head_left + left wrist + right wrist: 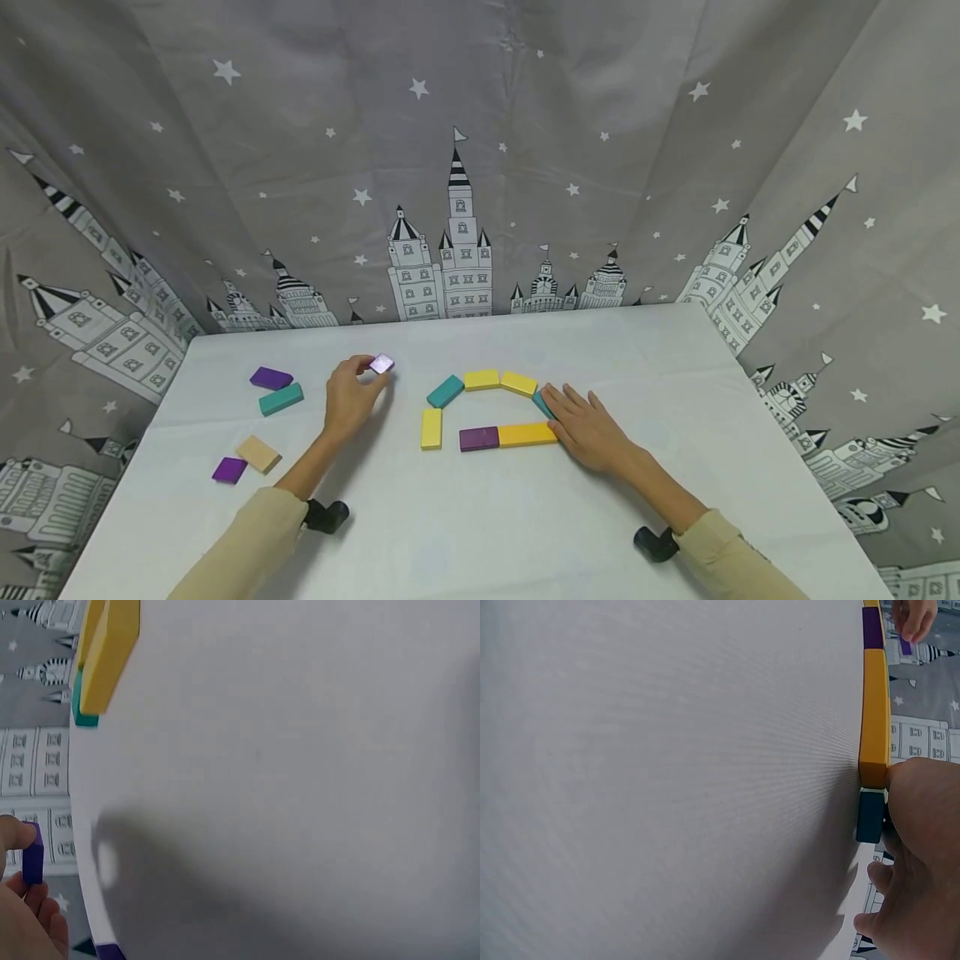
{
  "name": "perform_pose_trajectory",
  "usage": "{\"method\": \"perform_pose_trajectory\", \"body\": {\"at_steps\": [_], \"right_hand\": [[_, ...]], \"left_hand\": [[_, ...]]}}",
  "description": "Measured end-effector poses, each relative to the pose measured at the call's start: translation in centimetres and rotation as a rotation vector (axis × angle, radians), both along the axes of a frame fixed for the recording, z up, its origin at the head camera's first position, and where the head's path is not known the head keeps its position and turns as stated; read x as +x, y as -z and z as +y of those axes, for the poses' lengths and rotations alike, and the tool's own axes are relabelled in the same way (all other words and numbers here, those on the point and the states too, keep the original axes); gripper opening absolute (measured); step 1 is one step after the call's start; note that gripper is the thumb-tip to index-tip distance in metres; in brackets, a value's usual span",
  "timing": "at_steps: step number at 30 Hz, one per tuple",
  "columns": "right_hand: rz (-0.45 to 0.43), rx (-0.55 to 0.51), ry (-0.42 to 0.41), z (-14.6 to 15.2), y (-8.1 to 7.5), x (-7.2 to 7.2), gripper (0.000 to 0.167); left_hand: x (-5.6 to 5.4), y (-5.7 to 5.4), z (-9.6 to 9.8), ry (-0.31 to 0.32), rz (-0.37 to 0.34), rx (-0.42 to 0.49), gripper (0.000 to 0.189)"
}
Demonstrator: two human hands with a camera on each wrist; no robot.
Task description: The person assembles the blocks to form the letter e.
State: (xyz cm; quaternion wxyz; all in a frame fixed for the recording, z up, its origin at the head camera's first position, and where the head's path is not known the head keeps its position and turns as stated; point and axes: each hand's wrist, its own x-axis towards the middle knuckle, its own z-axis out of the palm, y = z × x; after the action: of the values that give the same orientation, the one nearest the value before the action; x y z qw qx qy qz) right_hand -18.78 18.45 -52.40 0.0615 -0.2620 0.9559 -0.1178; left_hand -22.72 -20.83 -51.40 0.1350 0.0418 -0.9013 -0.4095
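Left grip (351, 402) pinches a glossy purple cuboid (382, 364).

On the desk (465, 533), a curved row of blocks (482, 381) is arching behind a straight row (525, 435); loose blocks (281, 399) are lying farther left, and the right hand (592, 433) is seemingly covering both rows' right ends.

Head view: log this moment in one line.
left hand: pinches purple block | right hand: partly covers teal block at right of arch | loose at left: tan block among others

Grey castle-print backdrop (540, 183), white table (480, 517)
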Motion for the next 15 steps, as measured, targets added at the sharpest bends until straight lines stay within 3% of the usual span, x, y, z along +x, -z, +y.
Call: {"method": "perform_pose_trajectory", "body": {"at_steps": [7, 15], "right_hand": [[0.004, -0.004, -0.002, 0.0, 0.0, 0.0, 0.059], [0.004, -0.004, -0.002, 0.0, -0.1, 0.0, 0.059]], "left_hand": [[1.5, -1.2, 2.6, 0.169, -0.022, 0.002, 0.041], [3.3, -0.9, 4.6, 0.387, -0.025, -0.034, 0.040]]}}
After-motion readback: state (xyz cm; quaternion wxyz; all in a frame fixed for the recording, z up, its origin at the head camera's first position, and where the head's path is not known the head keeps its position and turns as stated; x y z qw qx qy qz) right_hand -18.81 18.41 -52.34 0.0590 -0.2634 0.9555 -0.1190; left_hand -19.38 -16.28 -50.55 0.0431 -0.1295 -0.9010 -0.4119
